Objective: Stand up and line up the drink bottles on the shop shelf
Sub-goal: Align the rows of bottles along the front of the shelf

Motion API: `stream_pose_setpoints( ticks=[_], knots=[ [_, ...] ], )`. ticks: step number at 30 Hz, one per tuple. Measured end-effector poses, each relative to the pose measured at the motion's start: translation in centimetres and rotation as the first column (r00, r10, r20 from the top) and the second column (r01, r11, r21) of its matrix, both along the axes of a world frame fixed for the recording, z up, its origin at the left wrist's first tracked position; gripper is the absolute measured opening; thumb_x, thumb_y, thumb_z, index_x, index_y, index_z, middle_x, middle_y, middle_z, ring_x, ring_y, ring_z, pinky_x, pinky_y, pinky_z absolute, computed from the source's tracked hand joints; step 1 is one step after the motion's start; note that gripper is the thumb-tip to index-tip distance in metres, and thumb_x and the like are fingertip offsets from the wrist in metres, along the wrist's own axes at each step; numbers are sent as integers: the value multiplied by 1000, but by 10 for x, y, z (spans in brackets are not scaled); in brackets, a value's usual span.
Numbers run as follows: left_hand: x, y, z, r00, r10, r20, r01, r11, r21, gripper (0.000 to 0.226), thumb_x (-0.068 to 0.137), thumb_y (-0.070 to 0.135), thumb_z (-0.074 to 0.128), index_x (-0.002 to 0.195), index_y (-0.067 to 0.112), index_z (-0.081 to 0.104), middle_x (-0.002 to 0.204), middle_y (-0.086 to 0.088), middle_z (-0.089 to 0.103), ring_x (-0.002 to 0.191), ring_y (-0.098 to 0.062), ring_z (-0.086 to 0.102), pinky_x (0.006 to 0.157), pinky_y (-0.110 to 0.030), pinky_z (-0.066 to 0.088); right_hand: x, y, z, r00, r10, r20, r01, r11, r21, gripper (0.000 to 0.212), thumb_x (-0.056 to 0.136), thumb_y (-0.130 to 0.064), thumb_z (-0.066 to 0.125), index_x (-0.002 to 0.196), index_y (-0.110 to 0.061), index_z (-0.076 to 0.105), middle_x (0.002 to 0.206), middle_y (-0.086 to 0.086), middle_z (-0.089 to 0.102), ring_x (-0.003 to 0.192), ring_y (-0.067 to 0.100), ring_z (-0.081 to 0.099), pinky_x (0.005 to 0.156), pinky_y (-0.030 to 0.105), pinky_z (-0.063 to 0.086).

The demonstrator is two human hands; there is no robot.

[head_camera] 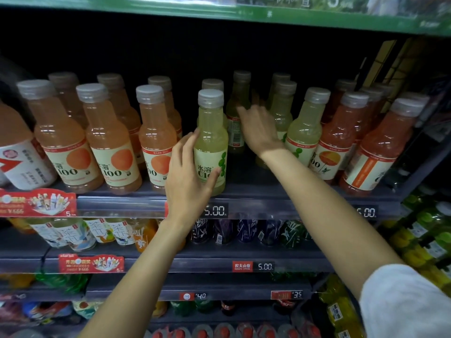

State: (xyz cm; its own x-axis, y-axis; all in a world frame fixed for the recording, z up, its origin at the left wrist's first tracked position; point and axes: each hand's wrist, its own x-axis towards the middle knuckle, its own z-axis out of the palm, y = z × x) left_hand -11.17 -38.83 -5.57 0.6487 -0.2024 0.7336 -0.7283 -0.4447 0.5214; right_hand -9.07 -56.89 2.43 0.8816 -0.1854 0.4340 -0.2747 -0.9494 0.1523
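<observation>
On the dark shelf (122, 204) stand rows of capped drink bottles. A pale green bottle (211, 123) stands upright at the front edge; my left hand (188, 174) holds it, thumb across the label and fingers round its left side. Behind it, a second green bottle (234, 128) stands with its barcode side facing out. My right hand (258, 129) reaches deep into the shelf beside that bottle, fingers stretched out and blurred, touching or nearly touching it. Another green bottle (305, 128) stands upright right of my right wrist.
Orange bottles (109, 142) fill the shelf's left in upright rows, red-orange ones (341, 137) the right. A gap lies at the front between the two green columns. A green shelf board (219, 15) hangs overhead. Lower shelves (170, 262) hold more drinks.
</observation>
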Motion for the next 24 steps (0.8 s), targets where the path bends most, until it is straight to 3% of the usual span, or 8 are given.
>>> stream_pose_setpoints(
  ticks=[4, 7, 9, 13, 17, 20, 24],
  knots=[
    [1, 0, -1, 1000, 2, 4, -2, 1000, -1, 78, 79, 26, 76, 143, 16, 33, 141, -5, 41, 128, -20, 44, 90, -28, 46, 18, 6, 1, 994, -75, -80, 79, 995, 53, 21, 96, -10, 46, 114, -9, 57, 105, 12, 60, 96, 27, 60, 65, 32, 38],
    [1, 0, -1, 1000, -3, 6, 3, 1000, -1, 78, 79, 25, 76, 143, 16, 33, 142, -6, 41, 128, -20, 43, 91, -30, 48, 18, 8, 1, 992, -106, -70, 106, 994, -3, 19, 96, -14, 48, 112, -12, 58, 98, 9, 62, 81, 22, 55, 63, 31, 36],
    [1, 0, -1, 1000, 3, 8, -3, 1000, 0, 78, 78, 25, 76, 143, 15, 34, 142, -6, 42, 128, -20, 43, 91, -28, 45, 11, 7, 0, 998, -68, -13, 67, 997, -45, 27, 96, -9, 47, 122, -12, 51, 97, 11, 60, 80, 23, 51, 61, 31, 35],
    [1, 0, -1, 1000, 3, 9, -3, 1000, -5, 78, 78, 25, 77, 143, 15, 35, 142, -5, 42, 129, -19, 42, 92, -26, 43, -7, 7, -11, 987, 29, 155, -15, 996, -92, 51, 95, -5, 45, 143, -17, 33, 112, 23, 54, 109, 37, 49, 61, 32, 33],
    [2, 0, -1, 1000, -6, 16, 6, 1000, -4, 78, 79, 26, 77, 143, 16, 34, 141, -5, 42, 127, -20, 44, 88, -27, 46, -24, 8, -28, 962, 34, 271, -23, 999, -47, 56, 80, -14, 71, 132, -23, 51, 105, 21, 58, 100, 37, 54, 54, 29, 34],
    [3, 0, -1, 1000, -13, 15, 14, 1000, -6, 78, 79, 26, 76, 144, 17, 33, 141, -5, 41, 127, -20, 44, 89, -27, 46, -38, 2, -31, 912, 130, 390, -130, 991, -27, 51, 78, -21, 73, 126, -21, 57, 105, 22, 59, 105, 38, 52, 71, 37, 46],
    [2, 0, -1, 1000, -21, 11, 21, 1000, -11, 78, 80, 26, 76, 144, 17, 33, 141, -5, 41, 128, -20, 43, 92, -31, 48, -46, -4, -22, 943, 144, 300, -204, 963, 177, 49, 90, -29, 58, 138, -31, 44, 129, 18, 49, 127, 35, 33, 98, 43, 34]
  ],
)
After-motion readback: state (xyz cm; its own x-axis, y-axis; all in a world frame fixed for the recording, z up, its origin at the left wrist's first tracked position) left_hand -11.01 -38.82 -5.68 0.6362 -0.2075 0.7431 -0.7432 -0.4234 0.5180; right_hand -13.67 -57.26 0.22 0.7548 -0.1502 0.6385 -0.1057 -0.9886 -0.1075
